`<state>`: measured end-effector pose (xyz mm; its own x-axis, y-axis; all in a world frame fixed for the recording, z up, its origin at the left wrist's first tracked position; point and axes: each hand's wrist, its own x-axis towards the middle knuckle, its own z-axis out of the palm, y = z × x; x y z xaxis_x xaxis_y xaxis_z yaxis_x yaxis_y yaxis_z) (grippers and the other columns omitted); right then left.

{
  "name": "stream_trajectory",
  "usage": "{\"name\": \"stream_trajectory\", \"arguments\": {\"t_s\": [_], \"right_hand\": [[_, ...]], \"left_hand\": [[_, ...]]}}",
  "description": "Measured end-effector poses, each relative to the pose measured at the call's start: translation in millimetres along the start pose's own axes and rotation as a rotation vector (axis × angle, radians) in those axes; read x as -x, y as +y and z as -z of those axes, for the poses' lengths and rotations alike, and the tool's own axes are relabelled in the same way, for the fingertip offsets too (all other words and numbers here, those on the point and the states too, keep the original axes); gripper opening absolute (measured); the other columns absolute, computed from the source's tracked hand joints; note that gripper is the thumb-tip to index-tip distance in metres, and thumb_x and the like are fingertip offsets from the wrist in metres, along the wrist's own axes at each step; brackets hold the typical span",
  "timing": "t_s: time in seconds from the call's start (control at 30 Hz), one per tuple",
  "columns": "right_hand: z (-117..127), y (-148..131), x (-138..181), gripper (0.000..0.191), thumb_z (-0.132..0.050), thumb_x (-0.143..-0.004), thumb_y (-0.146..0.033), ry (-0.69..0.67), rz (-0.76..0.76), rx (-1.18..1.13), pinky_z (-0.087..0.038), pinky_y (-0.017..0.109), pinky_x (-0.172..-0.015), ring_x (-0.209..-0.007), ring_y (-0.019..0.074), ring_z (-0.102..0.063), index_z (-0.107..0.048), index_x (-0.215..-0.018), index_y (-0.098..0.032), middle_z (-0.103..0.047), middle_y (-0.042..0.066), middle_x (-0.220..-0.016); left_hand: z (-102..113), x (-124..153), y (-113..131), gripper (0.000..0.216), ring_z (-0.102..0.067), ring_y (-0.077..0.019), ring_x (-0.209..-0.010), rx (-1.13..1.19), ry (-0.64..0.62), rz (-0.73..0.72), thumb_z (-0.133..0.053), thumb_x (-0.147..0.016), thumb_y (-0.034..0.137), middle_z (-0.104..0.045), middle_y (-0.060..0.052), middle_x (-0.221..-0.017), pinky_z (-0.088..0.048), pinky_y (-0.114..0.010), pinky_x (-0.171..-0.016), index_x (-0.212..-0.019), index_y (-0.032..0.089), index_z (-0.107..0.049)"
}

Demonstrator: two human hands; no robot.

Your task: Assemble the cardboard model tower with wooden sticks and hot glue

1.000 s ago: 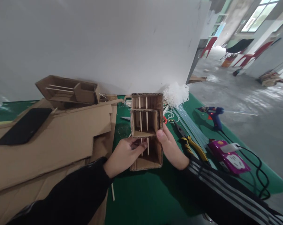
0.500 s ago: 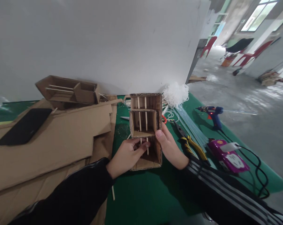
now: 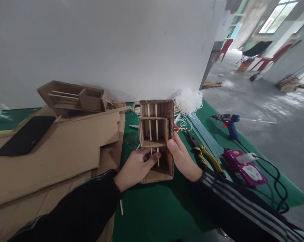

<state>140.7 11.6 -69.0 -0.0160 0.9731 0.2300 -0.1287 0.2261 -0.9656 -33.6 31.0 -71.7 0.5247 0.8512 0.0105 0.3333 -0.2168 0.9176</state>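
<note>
A cardboard box (image 3: 170, 164) with three compartments stands on the green table in front of me. Two thin wooden sticks (image 3: 157, 129) run lengthwise through its dividers. My left hand (image 3: 139, 164) reaches into the nearest compartment, its thumb and fingers closed around the stick ends there; part of the fingers is hidden. Against the box's right wall, my right hand (image 3: 183, 158) grips the edge, thumb on the rim and the other fingers mostly out of sight behind it.
Cardboard sheets (image 3: 66, 158) cover the left side, with a black phone (image 3: 26, 136) and a second cardboard box (image 3: 73, 97) on them. To the right lie pliers (image 3: 202, 151), glue sticks (image 3: 204, 131), a glue gun (image 3: 229, 122), a purple power strip (image 3: 245, 168) and tangled white string (image 3: 189, 102).
</note>
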Motion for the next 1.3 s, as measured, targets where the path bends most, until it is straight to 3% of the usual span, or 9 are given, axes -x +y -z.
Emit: {"name": "stream_trajectory", "arguments": {"t_s": [0.3, 0.5, 0.67, 0.8, 0.93, 1.17, 1.3], "right_hand": [[1.0, 1.3, -0.3, 0.066, -0.057, -0.091, -0.063, -0.003, -0.001, 0.016, -0.046, 0.045, -0.112, -0.138, 0.028, -0.05, -0.045, -0.145, -0.026, -0.065, 0.007, -0.135], [1.0, 1.2, -0.3, 0.069, -0.056, -0.09, -0.066, 0.01, -0.002, 0.057, -0.044, 0.046, -0.115, -0.147, 0.0277, -0.038, -0.043, -0.146, -0.026, -0.061, 0.007, -0.14], [0.9, 0.0, 0.4, 0.068, -0.055, -0.091, -0.065, 0.01, -0.014, 0.061, -0.042, 0.045, -0.116, -0.147, 0.0274, -0.037, -0.043, -0.146, -0.028, -0.056, 0.006, -0.146], [0.7, -0.5, 1.1, 0.071, -0.054, -0.091, -0.066, 0.028, -0.031, 0.076, -0.044, 0.044, -0.114, -0.147, 0.0271, -0.036, -0.037, -0.15, -0.029, -0.05, 0.006, -0.151], [0.1, 0.9, 1.5, 0.077, -0.054, -0.091, -0.067, 0.041, -0.049, 0.083, -0.047, 0.044, -0.111, -0.147, 0.0275, -0.036, -0.031, -0.153, -0.028, -0.055, 0.008, -0.145], [4.0, 3.0, 2.7, 0.07, -0.061, -0.091, -0.053, -0.007, -0.002, -0.055, -0.041, 0.047, -0.115, -0.141, 0.0281, -0.043, -0.032, -0.152, -0.031, -0.049, 0.007, -0.148], [9.5, 3.5, 3.1, 0.07, -0.063, -0.092, -0.046, -0.054, 0.057, -0.105, -0.037, 0.047, -0.117, -0.141, 0.027, -0.043, -0.03, -0.152, -0.033, -0.044, 0.005, -0.151]], "left_hand": [[0.2, -0.3, 1.4, 0.032, -0.063, -0.0177, -0.078, 0.002, 0.007, 0.0, -0.053, -0.095, 0.045, -0.07, -0.002, -0.082, -0.05, -0.027, -0.074, -0.088, 0.018, -0.067], [0.0, 0.0, 0.1, 0.034, -0.063, -0.018, -0.076, 0.009, -0.003, 0.009, -0.053, -0.095, 0.048, -0.07, -0.003, -0.082, -0.05, -0.027, -0.072, -0.089, 0.018, -0.067], [0.3, -0.3, 1.5, 0.033, -0.062, -0.0173, -0.075, 0.015, -0.011, 0.002, -0.052, -0.096, 0.047, -0.068, -0.002, -0.08, -0.049, -0.026, -0.072, -0.087, 0.018, -0.065], [0.6, -0.8, 0.4, 0.033, -0.061, -0.0163, -0.076, -0.007, -0.006, -0.025, -0.051, -0.097, 0.045, -0.066, -0.001, -0.08, -0.048, -0.025, -0.073, -0.085, 0.018, -0.065], [0.4, -0.8, -2.7, 0.032, -0.065, -0.0174, -0.081, -0.003, -0.006, -0.012, -0.052, -0.097, 0.046, -0.071, -0.002, -0.086, -0.05, -0.026, -0.077, -0.088, 0.018, -0.066], [3.9, -1.8, 0.0, 0.03, -0.069, -0.0197, -0.082, -0.049, 0.008, -0.039, -0.055, -0.096, 0.043, -0.076, -0.002, -0.087, -0.053, -0.027, -0.076, -0.094, 0.019, -0.073], [7.0, -3.3, 1.2, 0.026, -0.071, -0.0215, -0.097, -0.067, 0.05, -0.082, -0.057, -0.094, 0.038, -0.077, -0.001, -0.099, -0.054, -0.03, -0.09, -0.104, 0.022, -0.075]]}}
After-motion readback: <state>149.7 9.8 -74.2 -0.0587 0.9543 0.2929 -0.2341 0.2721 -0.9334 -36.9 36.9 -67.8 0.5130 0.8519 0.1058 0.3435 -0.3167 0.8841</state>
